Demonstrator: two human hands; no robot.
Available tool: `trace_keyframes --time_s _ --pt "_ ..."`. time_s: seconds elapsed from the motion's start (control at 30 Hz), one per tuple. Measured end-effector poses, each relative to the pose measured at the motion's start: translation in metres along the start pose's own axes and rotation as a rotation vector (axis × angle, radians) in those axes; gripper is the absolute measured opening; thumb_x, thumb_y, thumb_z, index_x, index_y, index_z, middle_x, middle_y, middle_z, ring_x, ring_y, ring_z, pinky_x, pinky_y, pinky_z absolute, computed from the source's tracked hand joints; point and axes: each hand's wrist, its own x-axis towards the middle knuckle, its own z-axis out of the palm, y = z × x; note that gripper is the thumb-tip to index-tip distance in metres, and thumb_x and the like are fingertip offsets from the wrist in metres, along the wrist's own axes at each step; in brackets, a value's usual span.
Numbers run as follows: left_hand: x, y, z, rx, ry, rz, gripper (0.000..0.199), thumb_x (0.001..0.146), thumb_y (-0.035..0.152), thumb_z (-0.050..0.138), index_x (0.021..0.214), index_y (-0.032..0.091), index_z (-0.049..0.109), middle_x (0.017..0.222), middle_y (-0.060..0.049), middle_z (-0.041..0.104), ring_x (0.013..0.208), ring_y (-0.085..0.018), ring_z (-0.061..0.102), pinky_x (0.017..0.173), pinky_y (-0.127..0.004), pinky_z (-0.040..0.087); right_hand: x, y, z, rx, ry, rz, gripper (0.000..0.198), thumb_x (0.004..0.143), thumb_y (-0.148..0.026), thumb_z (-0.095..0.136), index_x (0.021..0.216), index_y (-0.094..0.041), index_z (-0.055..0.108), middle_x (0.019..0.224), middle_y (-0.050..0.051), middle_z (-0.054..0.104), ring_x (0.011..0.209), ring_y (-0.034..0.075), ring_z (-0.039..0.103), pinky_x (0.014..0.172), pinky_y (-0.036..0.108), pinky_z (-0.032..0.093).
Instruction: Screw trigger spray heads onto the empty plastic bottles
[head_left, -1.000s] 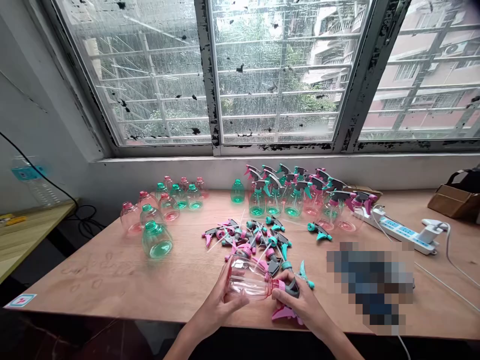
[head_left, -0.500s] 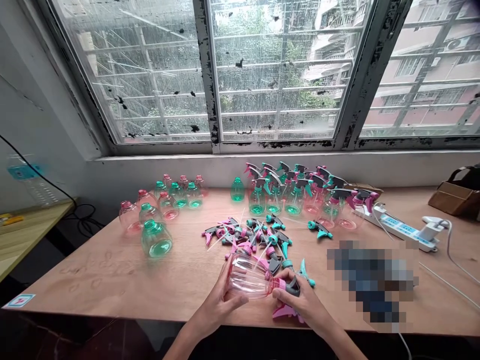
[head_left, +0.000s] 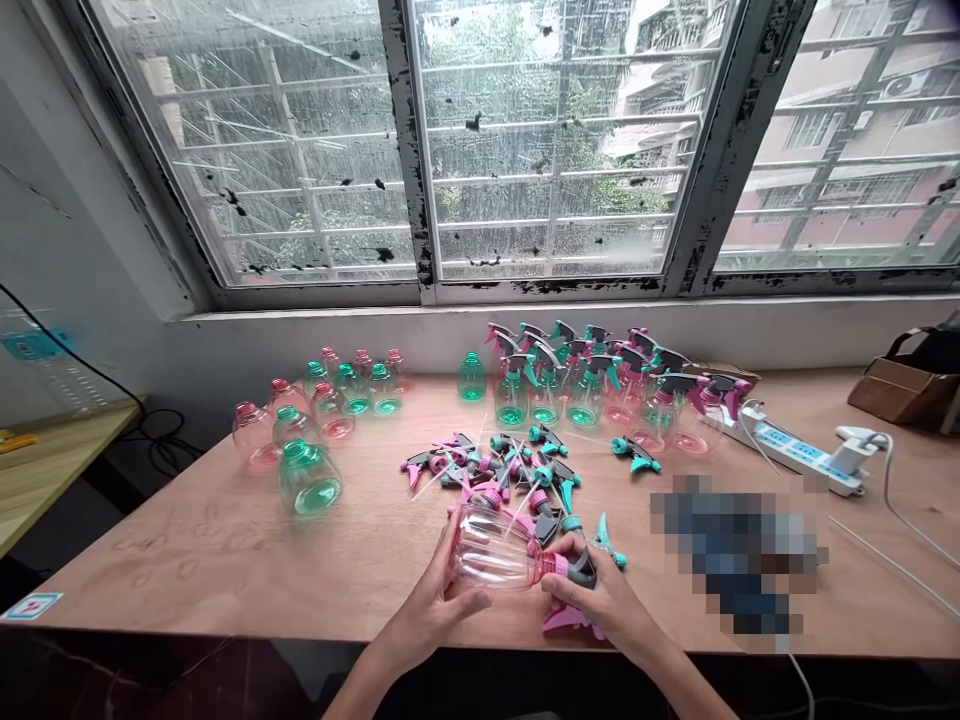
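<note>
We cup a rounded, see-through pink bottle point(head_left: 491, 552) sideways in curled left fingers point(head_left: 466, 604); our right fingers point(head_left: 561, 588) pinch its collar point(head_left: 553, 565).

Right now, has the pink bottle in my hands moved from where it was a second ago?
No, not noticeably: the pink bottle keeps its place against the front edge of the table; the whole view has shifted slightly.

The wooden tabletop point(head_left: 202, 550) carries uncapped pink and green bottles point(head_left: 332, 412) at left, a lone green bottle point(head_left: 472, 379) at the back, and a cluster of spray bottles point(head_left: 583, 405) beside it. Loose spray heads point(head_left: 496, 468) lie heaped mid-table; a power strip point(head_left: 802, 452) and a blurred object point(head_left: 739, 555) lie at right.
</note>
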Motion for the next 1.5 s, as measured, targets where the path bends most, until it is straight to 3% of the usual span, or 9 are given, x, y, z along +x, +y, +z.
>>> trace_keyframes --time_s 0.07,0.2,0.33,0.57,0.83,1.03,1.27,1.4,1.5 --pt "-0.001 0.003 0.0 -0.003 -0.005 -0.01 0.103 0.09 0.045 0.071 0.161 0.032 -0.002 0.169 -0.008 0.025 0.155 -0.032 0.022 0.128 -0.05 0.015 0.0 -0.001 0.0 0.002 0.002 0.007 0.031 0.079 -0.045 0.082 0.089 -0.021 0.065 0.067 -0.004 0.062 0.06 0.014 0.057 0.058 0.025 0.044" --pt "-0.002 0.003 -0.001 0.011 -0.042 -0.029 0.108 0.09 0.036 0.074 0.159 0.038 -0.008 0.173 -0.004 0.006 0.157 -0.032 0.016 0.128 -0.051 0.016 0.0 -0.002 0.001 0.035 -0.012 0.036 0.036 0.08 -0.052 0.079 0.091 -0.021 0.061 0.064 -0.003 0.065 0.059 0.018 0.061 0.06 0.029 0.048" --pt "-0.002 -0.001 -0.003 0.062 -0.015 0.011 0.11 0.088 0.035 0.075 0.159 0.039 -0.008 0.173 -0.001 -0.004 0.158 -0.031 0.002 0.129 -0.051 0.007 0.001 -0.003 0.001 0.048 -0.01 0.039 0.037 0.081 -0.052 0.078 0.089 -0.021 0.061 0.066 -0.003 0.063 0.06 0.017 0.06 0.061 0.029 0.047" --pt "-0.001 0.005 -0.001 0.002 -0.034 -0.036 0.106 0.091 0.038 0.072 0.161 0.032 -0.008 0.171 -0.008 0.016 0.156 -0.031 0.02 0.127 -0.049 0.019 -0.002 -0.006 0.0 0.04 -0.024 0.039 0.033 0.081 -0.046 0.081 0.09 -0.02 0.063 0.065 -0.004 0.062 0.058 0.014 0.056 0.058 0.026 0.042" --pt "-0.001 0.002 -0.002 0.054 -0.02 -0.003 0.109 0.089 0.037 0.075 0.16 0.038 -0.008 0.173 -0.005 0.006 0.155 -0.032 0.021 0.128 -0.049 0.016 0.001 0.002 0.001 0.103 -0.04 0.047 0.035 0.082 -0.049 0.078 0.089 -0.021 0.06 0.071 -0.001 0.069 0.06 0.018 0.063 0.062 0.03 0.048" --pt "0.0 0.002 -0.003 0.0 -0.024 -0.067 0.102 0.088 0.052 0.071 0.161 0.033 0.002 0.17 -0.009 0.018 0.151 -0.036 0.029 0.124 -0.053 0.023 0.0 0.0 0.0 0.079 -0.022 0.038 0.034 0.079 -0.046 0.082 0.089 -0.02 0.063 0.065 -0.002 0.067 0.058 0.017 0.063 0.059 0.028 0.047" --pt "-0.001 0.001 -0.002 0.038 -0.018 -0.039 0.106 0.088 0.035 0.075 0.159 0.042 -0.003 0.172 -0.004 0.01 0.151 -0.034 0.029 0.126 -0.051 0.02 0.0 -0.007 0.001 0.101 -0.012 0.032 0.035 0.083 -0.052 0.076 0.087 -0.021 0.062 0.072 0.0 0.07 0.062 0.018 0.065 0.062 0.03 0.053" --pt "-0.001 0.001 -0.003 0.05 -0.013 -0.027 0.114 0.084 0.039 0.079 0.16 0.037 -0.005 0.172 -0.006 0.01 0.157 -0.034 0.014 0.128 -0.051 0.012 0.0 -0.002 0.001 0.078 -0.027 0.034 0.034 0.081 -0.049 0.079 0.087 -0.02 0.063 0.07 0.0 0.071 0.061 0.017 0.064 0.062 0.029 0.049" --pt "-0.001 0.002 -0.004 0.038 -0.027 -0.054 0.105 0.088 0.046 0.072 0.161 0.032 -0.001 0.171 -0.007 0.014 0.157 -0.034 0.01 0.128 -0.051 0.013 0.0 0.003 0.0 0.069 -0.03 0.037 0.033 0.08 -0.047 0.081 0.089 -0.019 0.065 0.071 0.001 0.072 0.06 0.018 0.064 0.061 0.029 0.047"
